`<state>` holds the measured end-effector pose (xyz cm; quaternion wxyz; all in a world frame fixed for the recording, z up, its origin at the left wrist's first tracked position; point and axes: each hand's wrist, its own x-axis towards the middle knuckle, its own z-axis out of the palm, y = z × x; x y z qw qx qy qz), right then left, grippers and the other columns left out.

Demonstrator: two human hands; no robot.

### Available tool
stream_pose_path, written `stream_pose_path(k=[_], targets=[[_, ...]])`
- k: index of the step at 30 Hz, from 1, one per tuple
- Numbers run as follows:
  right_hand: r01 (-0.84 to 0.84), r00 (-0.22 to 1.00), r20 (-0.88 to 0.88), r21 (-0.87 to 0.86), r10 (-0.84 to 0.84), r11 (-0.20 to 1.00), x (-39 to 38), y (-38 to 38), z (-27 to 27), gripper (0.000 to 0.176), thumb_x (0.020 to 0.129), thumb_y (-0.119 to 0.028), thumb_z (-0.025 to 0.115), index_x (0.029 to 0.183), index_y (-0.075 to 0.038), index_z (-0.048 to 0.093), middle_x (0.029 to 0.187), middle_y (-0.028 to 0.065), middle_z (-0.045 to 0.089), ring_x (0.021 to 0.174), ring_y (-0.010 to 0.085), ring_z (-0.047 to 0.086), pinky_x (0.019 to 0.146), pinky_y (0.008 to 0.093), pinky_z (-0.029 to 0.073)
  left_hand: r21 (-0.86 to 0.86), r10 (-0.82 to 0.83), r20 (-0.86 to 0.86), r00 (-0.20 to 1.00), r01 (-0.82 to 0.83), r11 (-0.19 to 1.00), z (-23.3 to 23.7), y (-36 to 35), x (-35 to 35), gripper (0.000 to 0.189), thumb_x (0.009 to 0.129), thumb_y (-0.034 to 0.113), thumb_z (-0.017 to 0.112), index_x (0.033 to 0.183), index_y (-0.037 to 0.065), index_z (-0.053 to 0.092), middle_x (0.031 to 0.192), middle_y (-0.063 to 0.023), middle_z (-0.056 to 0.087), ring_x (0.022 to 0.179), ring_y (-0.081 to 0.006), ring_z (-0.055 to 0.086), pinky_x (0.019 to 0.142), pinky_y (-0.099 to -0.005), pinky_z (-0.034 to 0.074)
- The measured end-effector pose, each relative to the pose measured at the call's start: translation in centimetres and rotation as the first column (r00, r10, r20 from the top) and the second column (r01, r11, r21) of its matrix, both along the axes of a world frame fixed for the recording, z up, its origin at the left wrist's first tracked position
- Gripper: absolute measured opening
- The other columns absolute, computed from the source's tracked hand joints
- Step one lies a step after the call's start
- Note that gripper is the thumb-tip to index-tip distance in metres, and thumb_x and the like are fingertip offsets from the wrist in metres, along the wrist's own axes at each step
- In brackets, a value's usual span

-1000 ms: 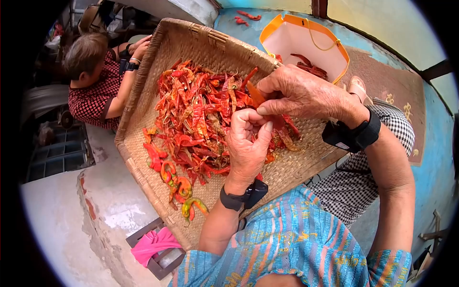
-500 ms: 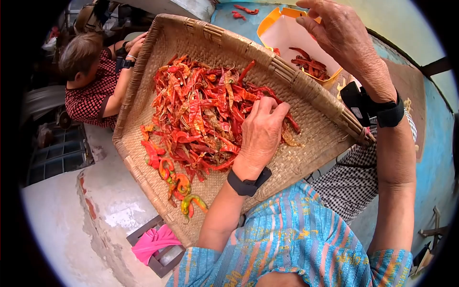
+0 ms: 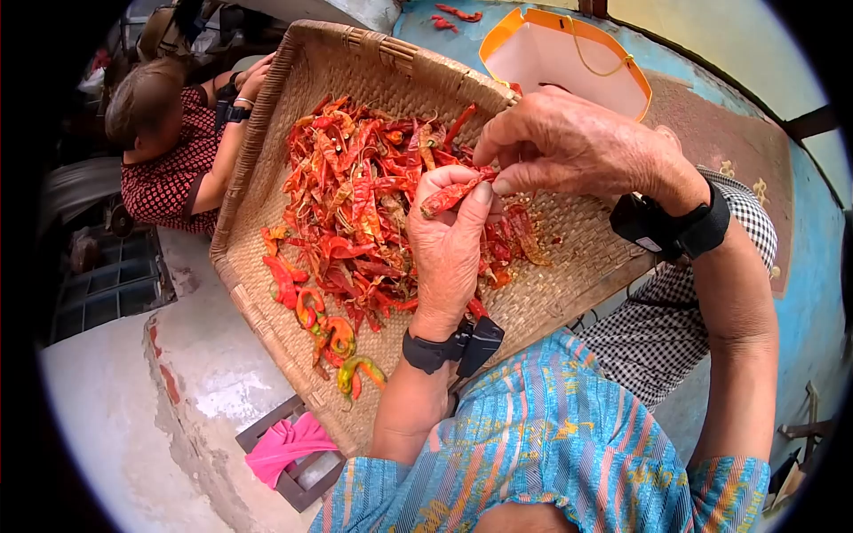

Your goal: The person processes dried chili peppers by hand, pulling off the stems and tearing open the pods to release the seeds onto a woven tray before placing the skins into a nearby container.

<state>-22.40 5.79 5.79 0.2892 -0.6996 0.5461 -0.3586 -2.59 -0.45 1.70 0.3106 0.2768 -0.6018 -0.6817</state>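
Observation:
My left hand (image 3: 444, 253) is raised over the woven bamboo tray (image 3: 591, 244) and grips a dried red chili (image 3: 446, 198) between thumb and fingers. From the right, my right hand (image 3: 577, 147) comes in with thumb and forefinger pinched at the chili's other end. Beneath both hands lies a heap of wrinkled dried red chilies (image 3: 346, 200), partly hidden by the left hand. Along the tray's lower left side, several glossier orange and green curled chilies (image 3: 340, 338) lie apart from the heap.
An orange-rimmed bag (image 3: 524, 58) stands beyond the tray, its contents mostly hidden by my right hand. Loose red chilies (image 3: 458, 15) lie on the blue floor. A person in a patterned shirt (image 3: 169, 191) sits at the left, hands at the tray's rim. Pink cloth (image 3: 289, 449) lies below.
My left hand has lifted from the heap with a chili. My right hand has come down from above the bag to meet it, closing on the chili's end.

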Motion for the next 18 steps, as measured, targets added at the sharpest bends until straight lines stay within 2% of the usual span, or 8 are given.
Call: stream_pose_path(k=[9, 12, 13, 14, 15, 16, 17, 18], targets=[[0.036, 0.998, -0.056, -0.059, -0.039, 0.998, 0.5, -0.2, -0.3, 0.018, 0.086, -0.018, 0.070, 0.084, 0.000, 0.067, 0.069, 0.0128, 0.063, 0.065, 0.0249, 0.062, 0.063, 0.0362, 0.049, -0.012, -0.030, -0.021, 0.999, 0.030, 0.999, -0.7, -0.1, 0.5, 0.021, 0.095, 0.009, 0.066, 0.115, 0.006, 0.059, 0.095, -0.0014, 0.066, 0.078, -0.0094, 0.062, 0.075, -0.0238, 0.051], [0.185, 0.982, -0.008, -0.172, -0.189, 0.968, -0.4, 0.2, 0.5, 0.019, 0.091, -0.018, 0.069, 0.088, 0.000, 0.065, 0.068, 0.0084, 0.060, 0.063, 0.0179, 0.059, 0.061, 0.0320, 0.049, -0.176, -0.030, 0.194, 0.981, 0.065, 0.982, -0.9, 0.1, 0.4, 0.022, 0.095, 0.009, 0.066, 0.116, 0.005, 0.060, 0.096, -0.0007, 0.064, 0.077, -0.0086, 0.059, 0.075, -0.0255, 0.051], [0.251, 0.960, -0.046, -0.286, -0.275, 0.925, -1.0, 0.2, 0.5, 0.018, 0.092, -0.017, 0.068, 0.090, 0.001, 0.065, 0.070, 0.0075, 0.061, 0.064, 0.0156, 0.059, 0.061, 0.0305, 0.049, -0.371, -0.054, 0.334, 0.941, 0.184, 0.910, -1.0, 0.1, 0.5, 0.026, 0.091, 0.007, 0.068, 0.115, 0.003, 0.060, 0.095, -0.0038, 0.062, 0.077, -0.0125, 0.060, 0.074, -0.0277, 0.051], [0.305, 0.952, 0.059, -0.168, -0.300, 0.937, -1.7, 0.3, 1.0, 0.015, 0.094, -0.015, 0.067, 0.095, 0.000, 0.066, 0.075, 0.0065, 0.061, 0.068, 0.0128, 0.059, 0.062, 0.0289, 0.050, -0.528, -0.043, 0.468, 0.882, 0.319, 0.787, -1.1, 0.2, 0.6, 0.029, 0.088, 0.005, 0.069, 0.115, 0.000, 0.059, 0.094, -0.0069, 0.059, 0.078, -0.0163, 0.060, 0.073, -0.0299, 0.051], [0.316, 0.945, 0.035, -0.347, -0.324, 0.883, -3.0, 0.5, 0.3, 0.016, 0.094, -0.017, 0.067, 0.098, -0.001, 0.067, 0.081, 0.0081, 0.064, 0.070, 0.0148, 0.060, 0.063, 0.0290, 0.051, -0.633, 0.001, 0.588, 0.809, 0.460, 0.623, -1.2, 0.3, 0.6, 0.033, 0.085, 0.003, 0.071, 0.115, -0.002, 0.059, 0.093, -0.0100, 0.057, 0.078, -0.0202, 0.061, 0.072, -0.0321, 0.051], [0.440, 0.894, 0.000, -0.200, -0.449, 0.876, -3.0, 0.8, 2.0, 0.013, 0.093, -0.013, 0.065, 0.095, 0.000, 0.067, 0.076, 0.0101, 0.062, 0.067, 0.0220, 0.060, 0.062, 0.0328, 0.051, -0.674, -0.002, 0.564, 0.826, 0.462, 0.577, -1.5, 0.4, 0.6, 0.038, 0.080, -0.001, 0.071, 0.115, -0.003, 0.057, 0.095, -0.0157, 0.054, 0.084, -0.0315, 0.060, 0.075, -0.0381, 0.049], [0.556, 0.828, -0.054, -0.054, -0.559, 0.829, -2.7, 1.3, 3.7, 0.010, 0.092, -0.009, 0.063, 0.091, 0.000, 0.067, 0.072, 0.0121, 0.061, 0.063, 0.0292, 0.060, 0.061, 0.0365, 0.051, -0.673, -0.003, 0.564, 0.826, 0.462, 0.577, -1.8, 0.5, 0.6, 0.038, 0.080, -0.001, 0.071, 0.115, -0.003, 0.057, 0.095, -0.0157, 0.054, 0.084, -0.0315, 0.060, 0.075, -0.0381, 0.049], [0.587, 0.762, -0.068, -0.344, -0.643, 0.732, -2.0, 1.6, 3.3, 0.014, 0.092, -0.009, 0.062, 0.083, 0.001, 0.067, 0.068, 0.0111, 0.059, 0.060, 0.0289, 0.059, 0.058, 0.0359, 0.050, -0.707, 0.030, 0.565, 0.824, 0.466, 0.532, -1.9, 0.6, 0.5, 0.038, 0.079, -0.002, 0.071, 0.115, -0.002, 0.057, 0.097, -0.0168, 0.054, 0.087, -0.0344, 0.059, 0.077, -0.0408, 0.049]])
